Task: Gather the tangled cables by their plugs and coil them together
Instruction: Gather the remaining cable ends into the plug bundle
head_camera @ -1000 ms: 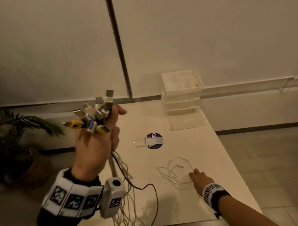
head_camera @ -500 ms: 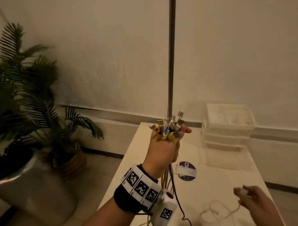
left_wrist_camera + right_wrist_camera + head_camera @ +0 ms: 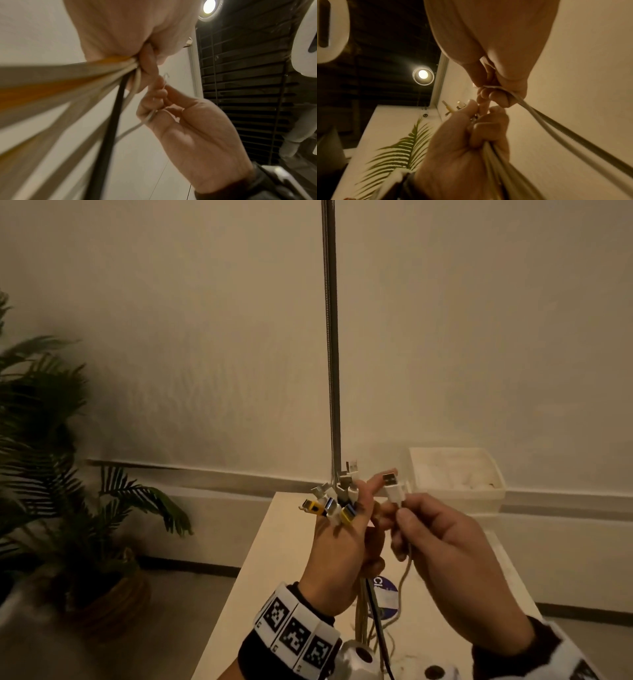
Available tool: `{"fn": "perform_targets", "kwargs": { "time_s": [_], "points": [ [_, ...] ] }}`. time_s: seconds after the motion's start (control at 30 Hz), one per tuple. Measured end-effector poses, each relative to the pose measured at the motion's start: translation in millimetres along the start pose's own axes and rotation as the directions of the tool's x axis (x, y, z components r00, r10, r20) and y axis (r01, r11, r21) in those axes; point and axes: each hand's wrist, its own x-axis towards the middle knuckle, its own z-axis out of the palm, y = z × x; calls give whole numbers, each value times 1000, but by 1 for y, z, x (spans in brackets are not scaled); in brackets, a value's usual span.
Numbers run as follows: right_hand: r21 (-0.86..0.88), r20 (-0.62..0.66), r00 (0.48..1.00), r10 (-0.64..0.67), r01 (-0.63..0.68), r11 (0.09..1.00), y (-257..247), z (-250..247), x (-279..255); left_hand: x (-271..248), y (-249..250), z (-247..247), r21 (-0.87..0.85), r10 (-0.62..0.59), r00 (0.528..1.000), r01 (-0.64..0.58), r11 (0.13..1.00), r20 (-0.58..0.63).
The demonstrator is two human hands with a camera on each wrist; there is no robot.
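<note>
My left hand (image 3: 346,546) is raised above the table and grips a bundle of cables just below their plugs (image 3: 334,501), which fan out white, yellow and metal above the fist. The cables (image 3: 68,83) hang down from it, one of them black (image 3: 375,614). Right beside it my right hand (image 3: 442,546) pinches a white cable (image 3: 406,570) just under its white USB plug (image 3: 392,486), holding the plug upright against the left fingertips. In the right wrist view that white cable (image 3: 556,121) runs away to the lower right.
Below the hands lies a white table (image 3: 274,577) with a purple round sticker (image 3: 385,594). White stacked drawers (image 3: 455,477) stand at its far end by the wall. A metal pole (image 3: 332,337) rises behind. A potted palm (image 3: 51,491) stands on the floor to the left.
My right hand has left the table, picked up the white cable by its plug and lifted it to the left hand's bundle. The head view tilted upward.
</note>
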Motion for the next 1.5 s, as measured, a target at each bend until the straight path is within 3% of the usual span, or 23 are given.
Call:
{"fn": "perform_targets", "kwargs": {
  "time_s": [0.1,0.23,0.4,0.53,0.6,0.7,0.83,0.93,1.1,1.17,1.27,1.3,1.37,1.5],
  "points": [
    [-81,-66,996,-62,56,995,0,10,1,-2,0,-6,29,9,998,-11,1000,66],
    [22,-150,988,-36,39,999,1,15,3,-3,-3,-15,8,13,995,-14,1000,103],
    [-105,-150,987,-62,46,993,12,13,6,1,-10,-14,89,-26,999,22,996,40],
    [-138,-114,993,-26,10,990,17,15,5,5,-13,-9,59,-48,998,50,997,-29],
    [-74,-82,996,34,-40,996,19,12,8,8,-16,-6,75,4,996,3,997,-95],
    [-50,68,987,143,-140,989,23,-4,8,16,-11,-19,63,99,969,-87,994,-228],
    [-256,239,939,249,-186,949,46,-41,1,26,7,-54,-127,179,935,-226,966,-306],
    [-358,257,903,345,-243,901,70,-62,-5,24,19,-72,-183,187,943,-242,953,-276],
    [-437,238,887,396,-267,859,92,-83,-20,14,46,-92,-40,227,948,-242,970,-225],
    [-445,222,896,385,-258,858,91,-80,-22,7,46,-87,49,201,971,-196,979,-128],
    [-416,204,925,319,-213,884,79,-70,-18,-6,33,-64,221,13,993,-39,974,117],
    [-405,213,930,299,-194,893,71,-66,-16,-10,27,-54,309,-39,981,-22,951,190],
    [-383,240,936,258,-153,911,54,-57,-11,-12,7,-35,527,-2,967,-139,839,257],
    [-453,254,955,156,-25,891,32,-47,0,-8,-20,-19,647,83,961,-241,723,265]
  ]
}}
